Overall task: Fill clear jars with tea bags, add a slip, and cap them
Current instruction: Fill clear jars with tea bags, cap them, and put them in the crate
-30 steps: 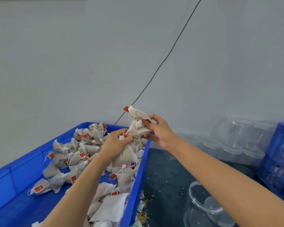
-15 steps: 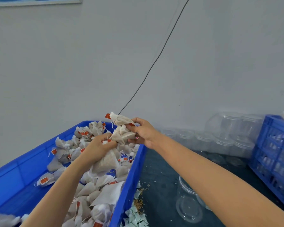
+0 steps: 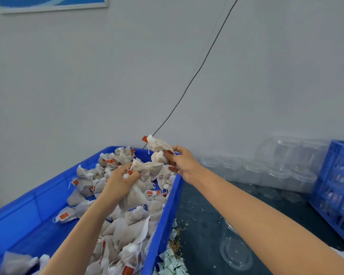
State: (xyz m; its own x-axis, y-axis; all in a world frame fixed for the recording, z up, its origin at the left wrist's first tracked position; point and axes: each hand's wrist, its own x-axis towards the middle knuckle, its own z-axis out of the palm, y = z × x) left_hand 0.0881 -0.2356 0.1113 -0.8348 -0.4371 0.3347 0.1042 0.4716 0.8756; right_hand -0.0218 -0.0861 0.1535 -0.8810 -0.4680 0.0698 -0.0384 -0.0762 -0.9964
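The left hand (image 3: 120, 180) grips tea bags (image 3: 145, 171) over the blue bin (image 3: 28, 221). The right hand (image 3: 182, 161), at 2 o'clock from it, pinches more bags (image 3: 158, 150). An open jar (image 3: 235, 247) sits at 4 o'clock.

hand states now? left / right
Left hand: closed, gripping tea bags over the blue bin.
Right hand: closed, pinching more tea bags.
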